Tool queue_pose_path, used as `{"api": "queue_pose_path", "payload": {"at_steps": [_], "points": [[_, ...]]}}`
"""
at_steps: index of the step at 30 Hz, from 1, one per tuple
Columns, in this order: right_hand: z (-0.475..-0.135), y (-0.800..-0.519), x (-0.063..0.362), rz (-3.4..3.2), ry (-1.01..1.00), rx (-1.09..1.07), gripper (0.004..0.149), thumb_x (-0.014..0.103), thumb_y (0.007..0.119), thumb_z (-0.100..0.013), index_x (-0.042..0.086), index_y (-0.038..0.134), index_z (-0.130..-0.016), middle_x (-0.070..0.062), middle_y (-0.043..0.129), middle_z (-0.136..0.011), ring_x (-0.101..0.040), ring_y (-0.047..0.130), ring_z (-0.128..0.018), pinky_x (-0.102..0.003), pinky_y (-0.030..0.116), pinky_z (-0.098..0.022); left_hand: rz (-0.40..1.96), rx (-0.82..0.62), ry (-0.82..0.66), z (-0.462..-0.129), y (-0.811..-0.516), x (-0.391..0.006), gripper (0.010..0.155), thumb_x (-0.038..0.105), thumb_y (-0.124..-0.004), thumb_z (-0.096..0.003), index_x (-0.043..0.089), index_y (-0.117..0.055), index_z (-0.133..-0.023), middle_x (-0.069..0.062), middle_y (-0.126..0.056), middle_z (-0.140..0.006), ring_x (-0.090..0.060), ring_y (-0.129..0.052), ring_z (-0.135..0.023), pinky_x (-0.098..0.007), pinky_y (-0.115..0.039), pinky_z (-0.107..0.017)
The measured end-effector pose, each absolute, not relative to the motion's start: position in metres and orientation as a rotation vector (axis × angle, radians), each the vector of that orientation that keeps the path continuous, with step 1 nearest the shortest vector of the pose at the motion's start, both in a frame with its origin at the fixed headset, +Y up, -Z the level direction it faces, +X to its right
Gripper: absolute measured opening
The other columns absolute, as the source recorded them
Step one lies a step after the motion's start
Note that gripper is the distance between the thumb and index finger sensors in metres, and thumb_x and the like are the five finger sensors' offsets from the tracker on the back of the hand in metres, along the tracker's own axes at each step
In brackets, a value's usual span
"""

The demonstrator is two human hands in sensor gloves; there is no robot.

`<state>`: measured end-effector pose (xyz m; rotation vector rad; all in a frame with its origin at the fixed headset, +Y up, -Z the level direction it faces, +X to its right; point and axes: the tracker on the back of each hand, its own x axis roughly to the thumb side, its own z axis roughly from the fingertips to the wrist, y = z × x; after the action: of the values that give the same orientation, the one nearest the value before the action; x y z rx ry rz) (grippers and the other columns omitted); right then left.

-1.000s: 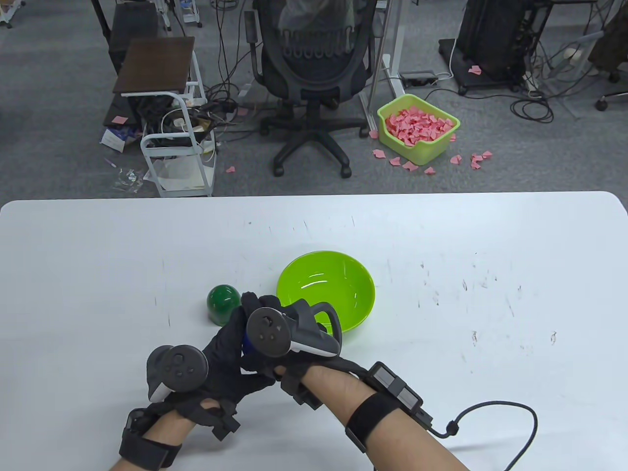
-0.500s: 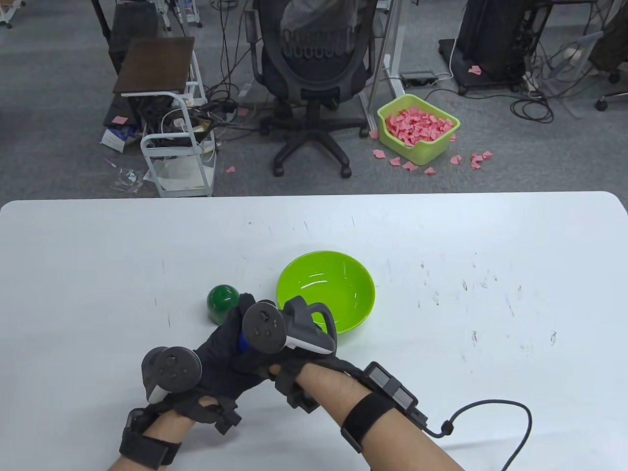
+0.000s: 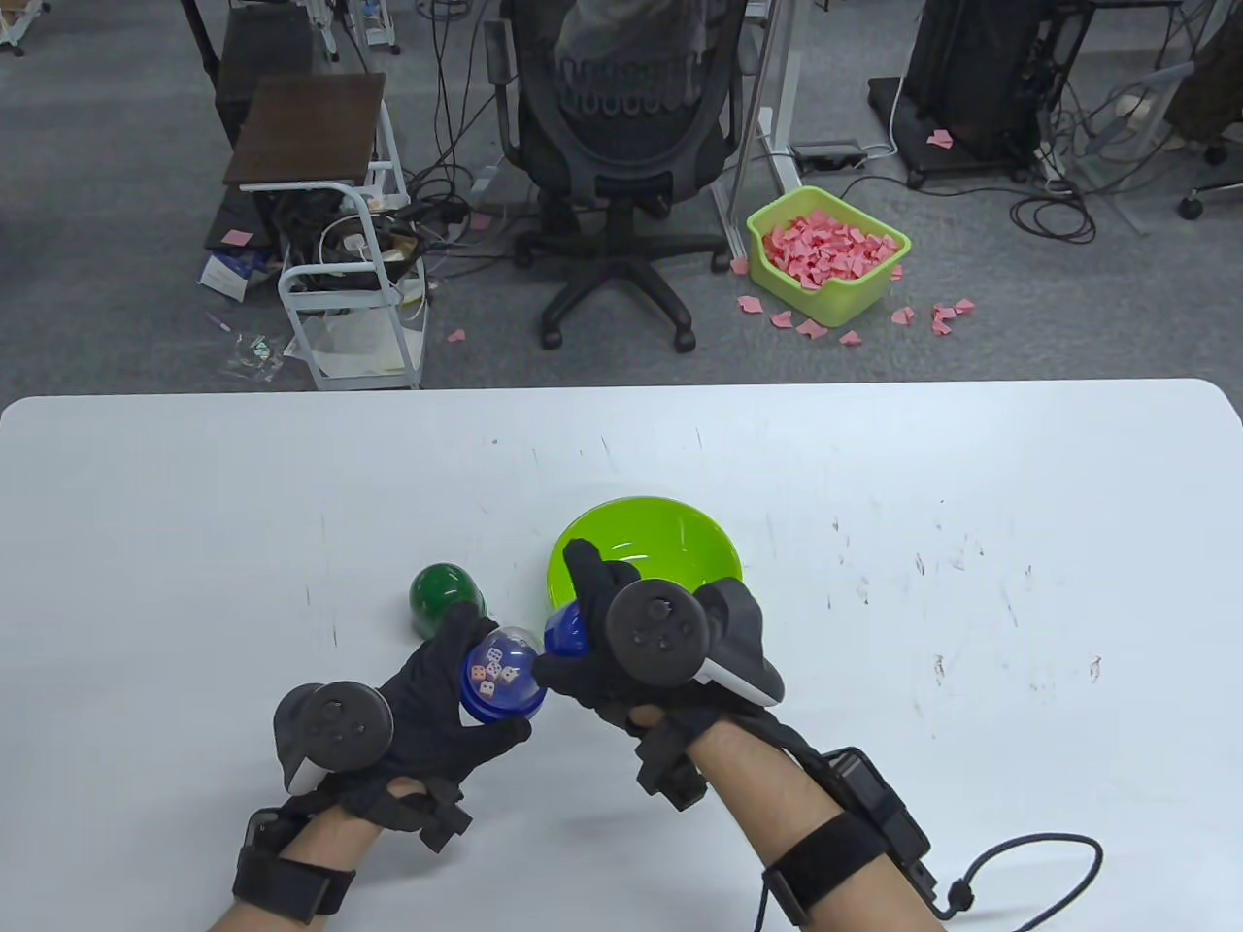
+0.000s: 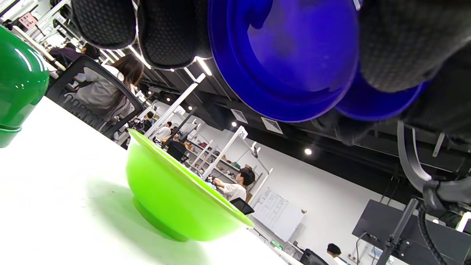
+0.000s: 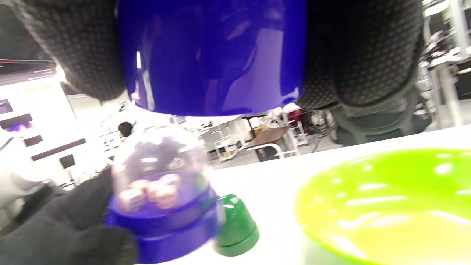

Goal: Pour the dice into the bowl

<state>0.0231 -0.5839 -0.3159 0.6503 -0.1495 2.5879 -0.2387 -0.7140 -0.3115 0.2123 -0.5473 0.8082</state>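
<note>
My left hand [image 3: 437, 699] holds a blue dice base [image 3: 500, 694] with a clear dome; several white dice [image 3: 493, 678] lie inside it. The base shows from below in the left wrist view [image 4: 283, 55] and from the side in the right wrist view [image 5: 165, 217]. My right hand [image 3: 602, 650] grips the blue cup cover [image 3: 565, 631], lifted off and held just right of the base, near the rim of the green bowl [image 3: 680, 544]. The cover fills the top of the right wrist view [image 5: 213, 55]. The bowl is empty [image 5: 386, 206].
A dark green dice cup [image 3: 442, 597] stands on the white table [image 3: 971, 505] left of the bowl, close to my left fingers; it also shows in the left wrist view [image 4: 18, 81]. A cable [image 3: 1029, 864] trails from my right wrist.
My hands were clasped together over the blue cup. My right hand has pulled the blue cover off and moved right toward the bowl, which uncovers the clear dome and dice in my left hand.
</note>
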Motion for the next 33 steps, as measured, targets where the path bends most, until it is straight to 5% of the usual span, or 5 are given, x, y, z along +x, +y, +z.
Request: {"api": "queue_pose_path", "payload": {"at_steps": [6,14,33], "points": [[-0.325,-0.601,0.072,2.706,-0.180,0.458,0.090,0.054,0.080,-0.054,0.000,0.037,-0.114,-0.032,0.067,-0.104,-0.059,0.087,-0.066,-0.063,0.082,-0.045,0.829,0.217,-0.523,-0.313,-0.713,-0.243,0.112,0.069,-0.088,-0.0349,0.013,-0.024,-0.108,-0.014,-0.064,-0.106,-0.036,-0.077,-0.093,-0.059,-0.068,-0.072],[-0.346,-0.645,0.114,2.850,0.034,0.237,0.089,0.051,0.080,-0.055,0.000,0.037,-0.114,-0.033,0.062,-0.107,-0.062,0.081,-0.071,-0.067,0.078,-0.049,0.834,0.221,-0.511,-0.313,-0.712,-0.245,0.112,0.070,-0.088,-0.0348,0.013,-0.024,-0.108,-0.014,-0.063,-0.107,-0.036,-0.077,-0.093,-0.059,-0.068,-0.072],[-0.370,-0.739,0.124,3.127,0.307,0.108,0.084,0.050,0.084,-0.052,0.002,0.052,-0.111,-0.029,0.073,-0.106,-0.063,0.068,-0.087,-0.076,0.060,-0.061,0.832,0.215,-0.499,-0.315,-0.711,-0.247,0.112,0.069,-0.088,-0.0355,0.014,-0.023,-0.108,-0.013,-0.062,-0.107,-0.036,-0.075,-0.094,-0.059,-0.067,-0.072]]}}
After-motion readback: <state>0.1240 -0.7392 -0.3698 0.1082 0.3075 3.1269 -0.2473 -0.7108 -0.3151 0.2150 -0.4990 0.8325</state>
